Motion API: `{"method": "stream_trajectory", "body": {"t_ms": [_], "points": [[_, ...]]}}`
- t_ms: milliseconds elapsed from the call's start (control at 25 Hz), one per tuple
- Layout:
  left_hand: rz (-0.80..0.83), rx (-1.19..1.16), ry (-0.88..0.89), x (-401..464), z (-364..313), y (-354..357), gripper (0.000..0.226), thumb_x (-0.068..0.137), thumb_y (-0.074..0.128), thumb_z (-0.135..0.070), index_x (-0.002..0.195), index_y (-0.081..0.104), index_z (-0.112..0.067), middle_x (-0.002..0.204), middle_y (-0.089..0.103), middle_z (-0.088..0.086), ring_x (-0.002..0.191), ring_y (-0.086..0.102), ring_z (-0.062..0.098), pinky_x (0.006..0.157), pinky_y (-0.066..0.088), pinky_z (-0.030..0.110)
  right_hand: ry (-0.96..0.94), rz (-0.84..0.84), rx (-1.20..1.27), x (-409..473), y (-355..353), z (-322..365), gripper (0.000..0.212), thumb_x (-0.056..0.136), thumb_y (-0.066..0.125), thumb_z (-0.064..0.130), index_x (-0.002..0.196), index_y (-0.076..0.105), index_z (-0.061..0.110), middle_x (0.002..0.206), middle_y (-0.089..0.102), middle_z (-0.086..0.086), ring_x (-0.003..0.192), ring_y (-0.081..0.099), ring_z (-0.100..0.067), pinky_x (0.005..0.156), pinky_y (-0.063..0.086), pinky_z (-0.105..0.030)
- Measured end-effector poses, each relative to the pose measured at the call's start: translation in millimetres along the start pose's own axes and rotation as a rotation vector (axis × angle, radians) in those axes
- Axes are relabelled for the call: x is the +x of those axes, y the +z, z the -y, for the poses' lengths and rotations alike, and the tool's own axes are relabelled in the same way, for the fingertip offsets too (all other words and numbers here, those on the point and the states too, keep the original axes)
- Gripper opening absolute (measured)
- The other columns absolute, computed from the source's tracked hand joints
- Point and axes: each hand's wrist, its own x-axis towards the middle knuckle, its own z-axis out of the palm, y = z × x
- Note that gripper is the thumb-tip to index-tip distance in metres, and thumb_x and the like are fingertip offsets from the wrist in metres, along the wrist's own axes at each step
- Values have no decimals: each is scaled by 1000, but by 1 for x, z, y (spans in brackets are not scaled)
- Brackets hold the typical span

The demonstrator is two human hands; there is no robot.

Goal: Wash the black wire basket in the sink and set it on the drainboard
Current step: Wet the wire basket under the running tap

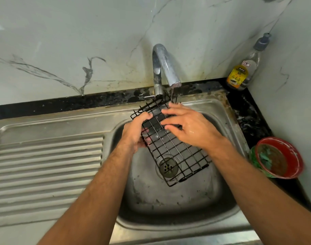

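Note:
The black wire basket point(177, 156) hangs tilted over the steel sink point(168, 200), its far end under the tap. My left hand point(136, 131) is shut on the basket's left edge, thumb and fingers wrapped around the wires. My right hand point(188, 126) lies flat on the mesh with its fingers spread, wet, pressing on the upper part. A thin stream of water runs from the faucet point(164, 68) onto the basket's far end. The ribbed drainboard point(45, 165) lies to the left of the basin. The drain point(168, 167) shows through the mesh.
A dish-soap bottle point(246, 68) stands at the back right corner on the black counter. A red bowl point(280, 158) holding a green scrubber sits right of the sink. A marble wall rises behind and on the right.

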Motion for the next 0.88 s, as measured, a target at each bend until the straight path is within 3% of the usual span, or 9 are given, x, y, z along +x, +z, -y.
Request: {"method": "stream_trajectory", "body": {"t_ms": [120, 240, 360, 440, 520, 600, 680, 760, 880], "points": [[27, -15, 16, -2, -5, 3, 63, 58, 72, -57, 109, 72, -20, 102, 74, 8, 79, 68, 26, 64, 58, 35, 104, 5, 65, 14, -8, 6, 28, 97, 60, 30, 125, 59, 24, 147, 48, -5, 145, 35, -23, 123, 21, -51], [29, -22, 57, -1, 2, 4, 73, 50, 74, -57, 113, 70, -19, 113, 73, 10, 80, 68, 30, 63, 58, 38, 265, 1, 190, 22, -14, 9, 53, 103, 50, 36, 152, 36, 25, 163, 24, 0, 150, 24, -17, 122, 20, -41], [16, -86, 77, 0, 12, 5, 88, 45, 75, -55, 123, 64, -16, 115, 69, 10, 88, 71, 30, 74, 59, 47, 383, 65, 224, 33, -18, 15, 70, 102, 54, 37, 160, 17, 25, 167, 16, 2, 151, 19, -17, 121, 13, -39], [8, -124, 102, 0, 17, 3, 97, 44, 76, -52, 129, 60, -10, 112, 69, 7, 94, 71, 30, 81, 56, 46, 547, 41, 467, 42, -23, 14, 78, 95, 65, 41, 159, 21, 26, 164, 27, 2, 146, 30, -17, 122, 21, -45], [11, -179, 139, 1, 19, 0, 99, 44, 78, -47, 132, 58, -6, 110, 71, 5, 105, 72, 33, 82, 57, 43, 653, 52, 622, 44, -26, 6, 90, 84, 72, 54, 157, 24, 33, 164, 26, 2, 147, 29, -19, 122, 21, -52], [37, -237, 155, 0, 20, -2, 96, 45, 78, -46, 131, 60, -7, 111, 72, 5, 108, 72, 32, 74, 60, 37, 678, 122, 695, 43, -27, -1, 106, 70, 75, 66, 157, 21, 37, 166, 20, 1, 150, 25, -22, 121, 20, -57], [81, -271, 145, 1, 22, -3, 93, 45, 79, -45, 129, 61, -8, 109, 71, 5, 106, 72, 31, 74, 59, 36, 678, 141, 738, 43, -28, -5, 118, 54, 79, 74, 154, 26, 42, 162, 32, 2, 145, 35, -21, 117, 30, -58], [165, -315, 124, 0, 24, -9, 95, 47, 84, -40, 132, 60, -7, 115, 68, 8, 107, 66, 29, 86, 57, 41, 660, 131, 729, 42, -27, -9, 117, 44, 81, 78, 148, 37, 48, 153, 43, 10, 140, 41, -13, 116, 33, -56], [259, -347, 203, -1, 26, -32, 118, 48, 91, -53, 145, 47, -2, 134, 59, 12, 118, 59, 26, 92, 54, 44, 609, 159, 616, 45, -30, -7, 101, 53, 86, 66, 143, 41, 55, 159, 35, 14, 144, 35, -13, 119, 22, -50]]}}
